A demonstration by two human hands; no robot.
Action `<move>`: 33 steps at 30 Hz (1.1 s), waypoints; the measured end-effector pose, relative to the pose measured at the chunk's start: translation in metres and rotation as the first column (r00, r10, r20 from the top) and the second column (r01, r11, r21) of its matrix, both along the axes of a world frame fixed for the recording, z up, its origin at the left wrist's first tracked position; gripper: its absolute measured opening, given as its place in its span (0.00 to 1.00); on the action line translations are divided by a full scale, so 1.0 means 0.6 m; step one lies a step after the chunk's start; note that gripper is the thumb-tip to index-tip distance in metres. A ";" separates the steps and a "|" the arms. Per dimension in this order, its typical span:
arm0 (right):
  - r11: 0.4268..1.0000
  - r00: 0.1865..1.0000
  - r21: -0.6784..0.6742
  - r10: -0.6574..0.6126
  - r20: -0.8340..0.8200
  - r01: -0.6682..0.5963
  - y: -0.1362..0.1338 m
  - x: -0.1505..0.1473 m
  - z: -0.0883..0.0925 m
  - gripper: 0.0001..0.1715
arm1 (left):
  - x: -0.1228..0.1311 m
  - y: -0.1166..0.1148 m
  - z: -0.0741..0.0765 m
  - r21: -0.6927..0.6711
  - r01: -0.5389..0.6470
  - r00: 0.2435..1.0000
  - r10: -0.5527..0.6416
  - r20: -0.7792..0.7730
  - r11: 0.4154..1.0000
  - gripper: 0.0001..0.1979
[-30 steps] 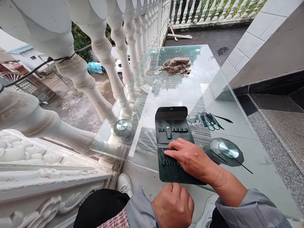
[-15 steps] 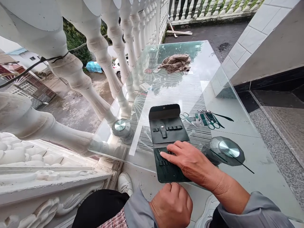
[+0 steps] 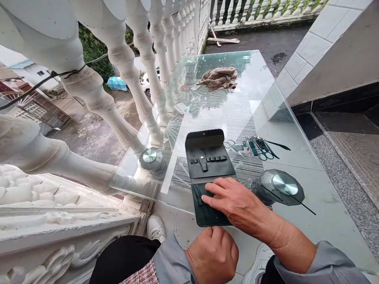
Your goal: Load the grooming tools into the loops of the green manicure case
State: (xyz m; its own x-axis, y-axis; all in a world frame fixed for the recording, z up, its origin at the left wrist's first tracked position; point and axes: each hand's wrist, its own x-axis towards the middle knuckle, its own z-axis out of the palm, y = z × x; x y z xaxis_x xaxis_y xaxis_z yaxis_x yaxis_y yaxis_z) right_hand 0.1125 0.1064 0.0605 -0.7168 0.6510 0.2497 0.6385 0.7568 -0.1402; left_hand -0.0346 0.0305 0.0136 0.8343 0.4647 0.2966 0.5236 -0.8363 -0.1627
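Head view: a white railing (image 3: 96, 96) runs along the left side of a glass counter (image 3: 291, 138). Toward the counter's far end lies a crumpled brown cloth (image 3: 219, 78). Nearer, a dark green case (image 3: 213, 170) lies unfolded, its near end at the counter's edge. Over the case's lower panel is the right hand (image 3: 237, 201), palm down, fingers slightly spread; whether they pinch anything beneath cannot be told. The left hand (image 3: 214, 254) is curled into a fist just beside the case's near edge. Right of the case, clippers (image 3: 252, 146) and scissors (image 3: 236, 149) lie close together; slim tools (image 3: 199, 193) show in the lower panel
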 end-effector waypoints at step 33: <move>0.853 0.877 -0.248 -0.480 -0.023 0.460 0.024 -0.067 0.000 0.11 | -0.001 0.001 0.005 -0.043 0.006 1.000 -0.007 -0.015 0.999 0.04</move>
